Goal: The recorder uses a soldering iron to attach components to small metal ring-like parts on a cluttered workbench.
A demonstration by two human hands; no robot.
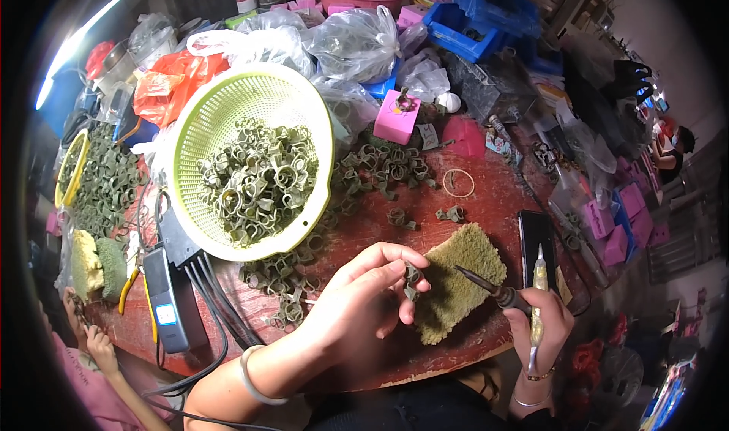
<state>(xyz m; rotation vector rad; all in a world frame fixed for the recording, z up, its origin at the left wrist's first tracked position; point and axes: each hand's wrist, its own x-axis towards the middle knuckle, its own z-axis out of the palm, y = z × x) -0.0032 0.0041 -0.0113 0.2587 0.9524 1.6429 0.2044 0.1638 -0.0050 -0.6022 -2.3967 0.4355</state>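
My left hand (361, 298) pinches a small green ring (411, 281) between thumb and fingers, just left of a worn yellow-green sponge (456, 298). In my right hand (553, 328) is a soldering-iron-like pen (505, 294) with a dark pointed tip. That tip points left, over the sponge and apart from the ring. A slim metal carving tool (538, 306) with a yellowish handle stands upright in the same hand. Beyond my left hand, a pale green plastic basket (325, 203) holds many similar green rings (266, 180). More loose rings (383, 165) lie beside it on the red table.
A black phone (529, 237) lies right of the sponge. Power box (168, 302) and black cables (220, 302) sit at left, near yellow-handled pliers (129, 290). A pink block (396, 117), plastic bags (353, 44) and blue trays (459, 32) crowd the back. Another person's hands (99, 347) show at far left.
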